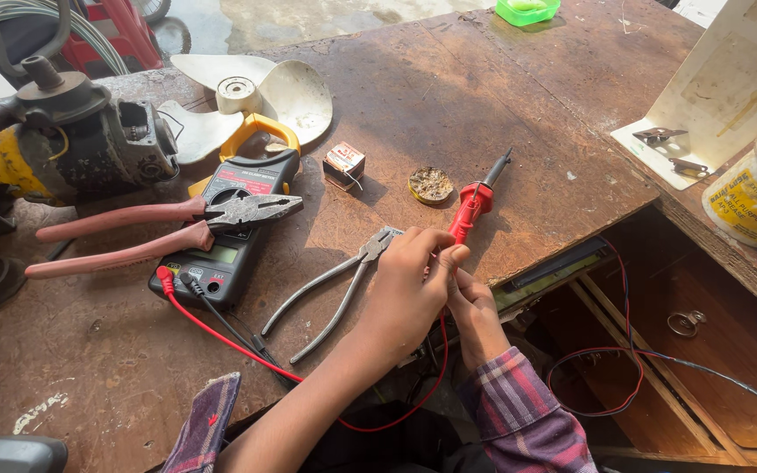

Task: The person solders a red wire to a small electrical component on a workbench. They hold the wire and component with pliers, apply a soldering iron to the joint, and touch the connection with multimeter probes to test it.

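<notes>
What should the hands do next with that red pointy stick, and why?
Probably tip the red meter probe toward whatever the right hand pinches. Both the left hand and the right meet at the probe's lower end, its metal tip points away over the brown wooden bench, and its red lead runs to the black clamp meter.

White fan blade (260, 96), pink-handled pliers (168, 229), bare metal pliers (339, 285), round tin (431, 185), green tray (527, 10), worn wooden bench (449, 96)

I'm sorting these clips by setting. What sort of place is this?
Most likely a small electrical repair workshop. A worn wooden workbench carries a clamp meter with red and black leads, pliers and a grimy motor unit, and the hands hold a red test probe.
</notes>
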`<control>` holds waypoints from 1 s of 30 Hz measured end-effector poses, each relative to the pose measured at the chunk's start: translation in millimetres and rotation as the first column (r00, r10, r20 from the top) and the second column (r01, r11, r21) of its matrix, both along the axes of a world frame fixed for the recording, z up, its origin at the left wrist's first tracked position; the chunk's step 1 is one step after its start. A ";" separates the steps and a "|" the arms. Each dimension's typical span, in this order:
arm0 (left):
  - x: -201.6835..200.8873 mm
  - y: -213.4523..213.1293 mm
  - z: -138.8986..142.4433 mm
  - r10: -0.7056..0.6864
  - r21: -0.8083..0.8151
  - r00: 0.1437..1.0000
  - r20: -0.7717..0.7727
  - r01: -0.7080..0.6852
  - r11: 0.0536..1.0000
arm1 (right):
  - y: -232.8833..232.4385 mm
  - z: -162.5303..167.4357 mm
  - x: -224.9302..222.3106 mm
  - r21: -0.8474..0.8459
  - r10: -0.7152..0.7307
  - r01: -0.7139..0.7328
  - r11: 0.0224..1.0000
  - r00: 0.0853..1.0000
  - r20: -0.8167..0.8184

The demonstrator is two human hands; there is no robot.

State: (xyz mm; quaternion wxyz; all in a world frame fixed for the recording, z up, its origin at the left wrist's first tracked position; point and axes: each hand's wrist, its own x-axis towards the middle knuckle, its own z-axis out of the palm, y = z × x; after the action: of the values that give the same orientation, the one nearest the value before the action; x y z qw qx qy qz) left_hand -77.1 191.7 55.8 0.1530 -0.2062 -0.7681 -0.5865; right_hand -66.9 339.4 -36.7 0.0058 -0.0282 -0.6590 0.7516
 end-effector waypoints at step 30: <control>34.3 -24.9 22.3 -0.084 0.293 0.983 0.161 0.034 0.955 | 18.2 -21.9 -4.2 0.040 0.176 -0.174 0.984 0.984 -0.029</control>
State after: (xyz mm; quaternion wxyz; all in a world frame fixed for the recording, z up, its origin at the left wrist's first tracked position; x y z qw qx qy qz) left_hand -42.7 166.7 78.1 0.0972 -0.1532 -0.6780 -0.7124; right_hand -71.1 357.6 -58.7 -0.0492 0.0420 -0.6728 0.7370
